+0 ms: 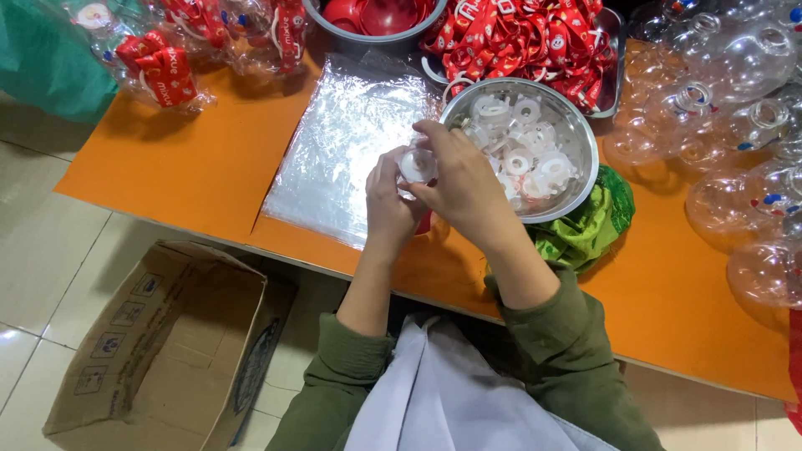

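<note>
The small white round plastic cap [416, 164] sits pinched between both hands just above the near edge of the orange table [192, 171] — left hand [388, 205] cupping it from below, right hand [459, 179] closed over its top. A loose grip could send it off the edge toward the open cardboard box [159, 351] on the floor. Just right, the steel bowl of white caps [535, 150] crowds the right wrist, resting partly on a green cloth [593, 221] — a nudge might tip it; a clear plastic sheet [347, 138] lies left, with clear plastic bottles [735, 125] far right.

Olive-green sleeves pushed up the forearms, pale grey-white apron front — bare hands [430, 188]
</note>
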